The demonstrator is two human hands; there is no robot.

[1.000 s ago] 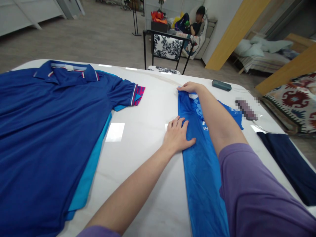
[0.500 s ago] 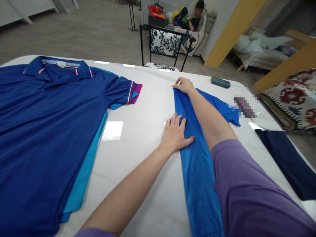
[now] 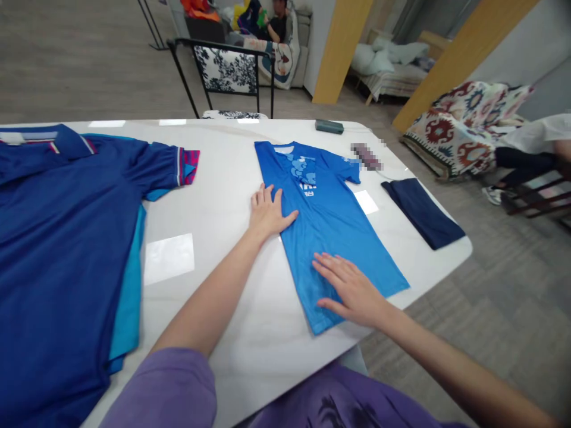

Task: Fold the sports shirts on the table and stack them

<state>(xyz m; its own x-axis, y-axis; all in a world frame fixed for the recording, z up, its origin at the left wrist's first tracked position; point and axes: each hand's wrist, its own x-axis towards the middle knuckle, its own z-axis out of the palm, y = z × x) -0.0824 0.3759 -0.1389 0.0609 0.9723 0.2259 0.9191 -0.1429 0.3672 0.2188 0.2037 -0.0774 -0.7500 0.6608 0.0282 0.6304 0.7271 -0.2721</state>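
Observation:
A blue T-shirt (image 3: 352, 229) with a printed chest lies on the white table (image 3: 218, 196), its left part folded inward so only the right sleeve sticks out. My left hand (image 3: 269, 214) rests on the folded left edge, fingers spread. Over the lower part of the same shirt is my right hand (image 3: 350, 291), flat with fingers extended; whether it touches the cloth I cannot tell. To the left lies a dark blue polo shirt (image 3: 75, 238) with striped cuffs, on top of turquoise clothing (image 3: 129, 297).
Folded dark navy cloth (image 3: 423, 211) lies near the right edge. A dark green case (image 3: 329, 126) and a blurred-out object (image 3: 366, 156) are farther back. A black-framed chair (image 3: 227, 71) stands behind the table. One person sits in the background; another is partly visible at right.
My right hand has left the shirt's top edge and come down to its lower part. My left hand stays on the fold. The view has turned right, showing more of the shirt.

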